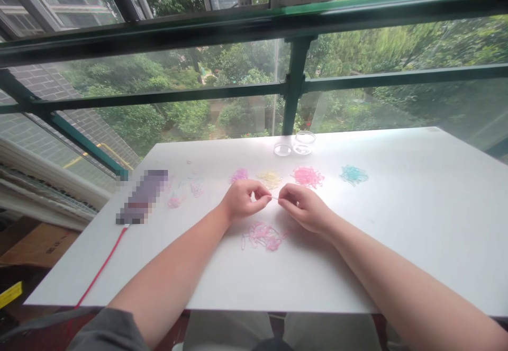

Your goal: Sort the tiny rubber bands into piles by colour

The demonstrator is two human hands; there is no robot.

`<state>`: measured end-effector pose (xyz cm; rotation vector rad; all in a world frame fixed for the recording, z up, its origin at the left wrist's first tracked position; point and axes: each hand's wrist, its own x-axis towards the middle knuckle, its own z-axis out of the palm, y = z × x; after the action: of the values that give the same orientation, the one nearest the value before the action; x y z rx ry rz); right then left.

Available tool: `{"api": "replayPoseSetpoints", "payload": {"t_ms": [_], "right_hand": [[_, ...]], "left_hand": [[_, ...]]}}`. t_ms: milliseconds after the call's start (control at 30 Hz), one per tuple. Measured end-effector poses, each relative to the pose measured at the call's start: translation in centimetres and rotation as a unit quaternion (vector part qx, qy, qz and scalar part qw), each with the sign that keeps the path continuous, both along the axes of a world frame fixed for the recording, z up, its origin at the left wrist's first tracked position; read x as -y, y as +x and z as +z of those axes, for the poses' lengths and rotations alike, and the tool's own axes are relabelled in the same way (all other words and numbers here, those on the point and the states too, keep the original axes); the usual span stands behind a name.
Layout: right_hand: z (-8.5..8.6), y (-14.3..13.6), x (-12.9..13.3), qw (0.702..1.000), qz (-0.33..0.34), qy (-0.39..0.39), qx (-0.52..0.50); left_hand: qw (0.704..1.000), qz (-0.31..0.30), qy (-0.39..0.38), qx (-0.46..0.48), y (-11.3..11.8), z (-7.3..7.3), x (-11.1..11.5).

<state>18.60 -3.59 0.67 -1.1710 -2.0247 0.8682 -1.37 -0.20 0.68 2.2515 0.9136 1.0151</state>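
Both my hands are raised over the middle of the white table, fingertips facing each other. My left hand (246, 199) pinches one end of a thin pale piece (275, 198) that looks like a paper clip. At its other end, my right hand (305, 207) pinches too, thumb against index finger. The fingers cover most of this piece. Just below them lies a loose heap of pink and lilac clip-like loops (264, 236). Beyond the hands are a purple pile (239, 175), a pale yellow pile (269, 179), a pink pile (307, 177) and a teal pile (353, 174).
Clear round dishes (304, 143) stand at the table's (420, 203) far edge. Small scattered pink and teal loops (196, 188) lie to the left. Near the left edge is a blurred-out dark object (143, 196) with a red cable (101, 269). Green window rails rise behind.
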Motion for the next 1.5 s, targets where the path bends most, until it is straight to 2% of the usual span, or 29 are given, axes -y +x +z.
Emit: {"api": "replayPoseSetpoints", "payload": {"t_ms": [233,500,567,667,733,900,967,1167,1233,1333,1400,1433,1500], "right_hand": [[0.0,0.1,-0.2,0.999,-0.026,0.028,0.004],[-0.2,1.3,-1.3,0.993,-0.109,0.036,-0.010],[-0.1,0.9,-1.0,0.995,-0.099,0.031,-0.010],[0.1,0.1,-0.3,0.999,-0.037,0.025,0.004],[0.2,-0.1,-0.2,0.999,-0.021,0.025,0.012],[-0.1,0.7,-1.0,0.993,-0.109,0.035,0.011],[-0.2,0.9,-1.1,0.992,-0.124,0.034,0.007],[0.2,0.1,-0.2,0.999,0.011,0.029,0.014],[0.1,0.2,-0.4,0.999,-0.021,0.036,0.018],[-0.1,0.8,-1.1,0.993,-0.107,0.039,0.018],[-0.2,1.1,-1.3,0.990,-0.133,0.035,0.016],[-0.2,1.1,-1.3,0.991,-0.126,0.032,0.015],[-0.1,0.8,-0.9,0.997,-0.065,0.028,0.015]], "left_hand": [[0.999,-0.026,0.000,-0.037,0.0,0.2,0.0],[0.999,-0.009,-0.006,-0.031,-0.4,0.3,-0.3],[0.999,-0.012,-0.006,-0.032,-0.3,0.2,-0.3],[0.999,-0.020,-0.004,-0.036,-0.2,0.2,-0.2],[0.999,-0.024,-0.004,-0.040,-0.1,0.1,-0.1],[0.998,-0.032,-0.021,-0.052,-0.1,0.2,-0.1],[0.997,-0.038,-0.028,-0.053,0.0,0.2,-0.2],[0.998,-0.035,-0.023,-0.049,-0.1,0.2,-0.1],[0.997,-0.043,-0.030,-0.055,-0.1,0.3,0.0],[0.996,-0.052,-0.041,-0.064,0.0,0.6,0.1],[0.995,-0.053,-0.044,-0.065,0.1,0.7,0.2],[0.995,-0.053,-0.046,-0.064,0.1,0.7,0.2],[0.996,-0.052,-0.048,-0.061,0.0,0.6,0.1]]}}
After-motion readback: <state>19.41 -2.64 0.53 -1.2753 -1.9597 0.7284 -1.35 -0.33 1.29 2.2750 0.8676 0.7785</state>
